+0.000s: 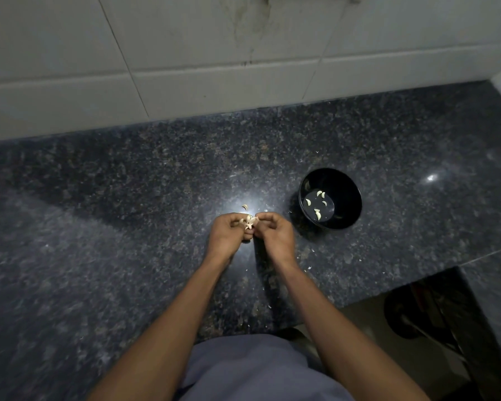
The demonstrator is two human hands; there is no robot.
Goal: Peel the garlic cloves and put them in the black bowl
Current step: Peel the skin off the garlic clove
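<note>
Shirt (252, 369); speckled granite counter (99, 215); tiled wall (185, 53)

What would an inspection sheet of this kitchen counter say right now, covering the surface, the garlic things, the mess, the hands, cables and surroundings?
Surface: dark speckled stone counter, shiny under a light.
Job's things: black bowl on the counter, right of the hands, holding several peeled cloves; garlic piece with loose skin held between both hands.
Clutter: a curl of skin just beyond the hands; small skin flakes scattered on the counter.
Hands: left hand and right hand both pinch the garlic piece.
Cables: nothing seen.
Surroundings: pale tiled wall behind; a dark object below the counter's edge, too dim to identify.
</note>
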